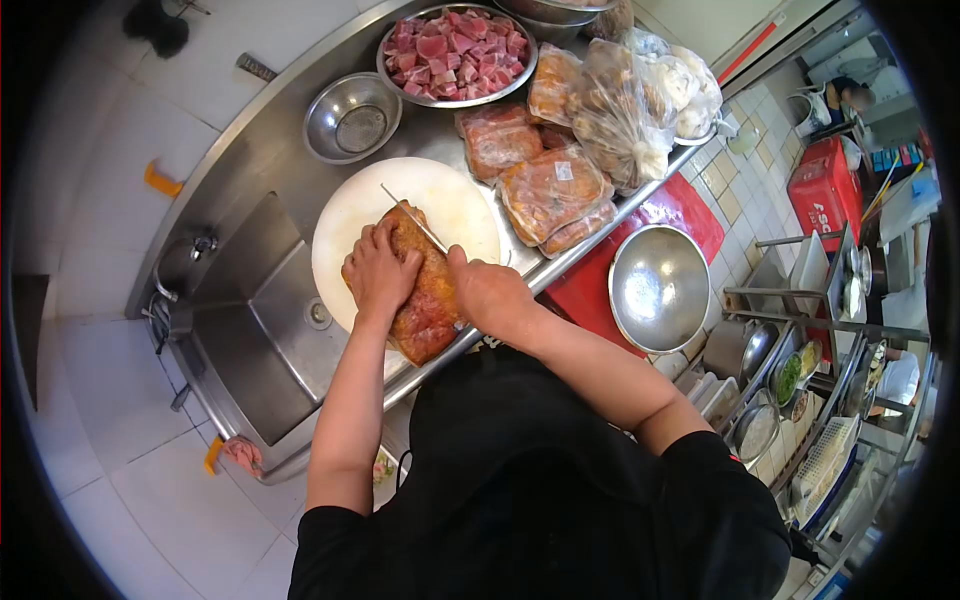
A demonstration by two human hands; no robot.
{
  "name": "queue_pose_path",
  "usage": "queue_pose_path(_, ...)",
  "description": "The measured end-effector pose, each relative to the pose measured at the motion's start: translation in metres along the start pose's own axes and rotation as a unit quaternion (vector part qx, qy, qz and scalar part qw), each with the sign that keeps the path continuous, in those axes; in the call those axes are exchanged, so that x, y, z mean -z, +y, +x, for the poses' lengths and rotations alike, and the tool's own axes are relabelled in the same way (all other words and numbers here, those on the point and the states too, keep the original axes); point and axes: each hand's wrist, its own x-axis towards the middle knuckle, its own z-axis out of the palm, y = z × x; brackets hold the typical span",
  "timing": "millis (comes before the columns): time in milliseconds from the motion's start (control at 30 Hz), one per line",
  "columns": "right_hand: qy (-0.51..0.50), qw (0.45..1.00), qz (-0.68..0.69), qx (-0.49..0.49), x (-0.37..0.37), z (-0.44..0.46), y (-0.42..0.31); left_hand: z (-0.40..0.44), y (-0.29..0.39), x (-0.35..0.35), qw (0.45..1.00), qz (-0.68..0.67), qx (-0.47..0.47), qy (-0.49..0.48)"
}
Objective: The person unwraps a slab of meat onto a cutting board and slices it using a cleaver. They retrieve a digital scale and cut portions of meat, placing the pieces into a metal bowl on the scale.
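Left hand (384, 270) on browned meat (428, 308), knife (427, 233) apparently in right hand (492, 295).

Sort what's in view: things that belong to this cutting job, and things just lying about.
In the job:
knife, in the right fingers
meat, under the left fingers
board, under the meat

Apparently just lying about:
strainer
pink cubes
red crate
tap
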Motion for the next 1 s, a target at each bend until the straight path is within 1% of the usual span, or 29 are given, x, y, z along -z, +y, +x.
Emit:
queue_pose_path(67,-0.020,1.000,0.000,-0.014,0.000,0.006,-0.004,0.001,-0.001,-0.001,1.000,0.003,-0.005,0.005)
queue_pose_path(133,-0.056,0.996,0.028,-0.064,0.004,0.013,-0.011,0.003,-0.005,-0.006,1.000,0.003,-0.009,0.006)
queue_pose_path(167,-0.059,0.996,0.028,-0.066,0.004,0.016,-0.011,0.003,-0.007,-0.009,1.000,0.004,-0.011,0.009)
queue_pose_path(233,-0.019,0.998,0.063,-0.023,0.005,0.027,-0.007,0.003,-0.007,-0.010,1.000,0.001,-0.013,0.007)
queue_pose_path(300,-0.006,0.997,0.074,-0.010,-0.003,0.054,-0.010,0.001,-0.007,-0.012,1.000,-0.001,-0.014,0.007)
queue_pose_path(367,0.013,0.996,0.088,0.004,-0.006,0.063,-0.009,0.001,-0.007,-0.013,0.999,-0.008,-0.016,0.041)
queue_pose_path(467,-0.016,0.997,0.081,-0.012,0.008,0.044,-0.010,-0.001,-0.005,-0.010,0.999,0.009,-0.013,0.035)
queue_pose_path(533,-0.071,0.994,0.065,-0.055,0.011,0.026,-0.008,0.004,-0.005,-0.010,0.999,0.007,-0.012,0.032)
queue_pose_path(567,-0.077,0.994,0.060,-0.056,0.010,0.029,-0.006,0.003,-0.006,-0.012,1.000,0.007,-0.010,0.026)
queue_pose_path(633,-0.032,0.995,0.088,-0.026,0.005,0.032,0.000,-0.002,-0.008,-0.015,1.000,0.002,-0.007,0.025)
queue_pose_path(700,-0.045,0.996,0.079,-0.023,-0.001,0.048,0.003,0.004,-0.008,-0.013,0.999,0.000,-0.014,0.038)
queue_pose_path(800,-0.009,0.997,0.069,-0.016,-0.003,0.041,0.004,-0.001,-0.004,-0.013,0.999,-0.009,-0.004,0.038)
queue_pose_path(867,-0.043,0.996,0.067,-0.034,0.007,0.029,0.000,0.000,-0.003,-0.010,0.999,-0.007,0.003,0.035)
queue_pose_path(900,-0.037,0.996,0.068,-0.034,0.011,0.022,0.001,0.003,-0.002,-0.007,0.999,-0.005,-0.002,0.039)
queue_pose_path(967,-0.103,0.991,0.049,-0.075,0.014,-0.002,0.004,-0.001,0.000,-0.007,0.999,-0.014,0.003,0.031)
queue_pose_path(1000,-0.071,0.993,0.056,-0.074,-0.004,-0.002,0.015,-0.004,0.000,-0.008,0.999,-0.017,0.003,0.034)
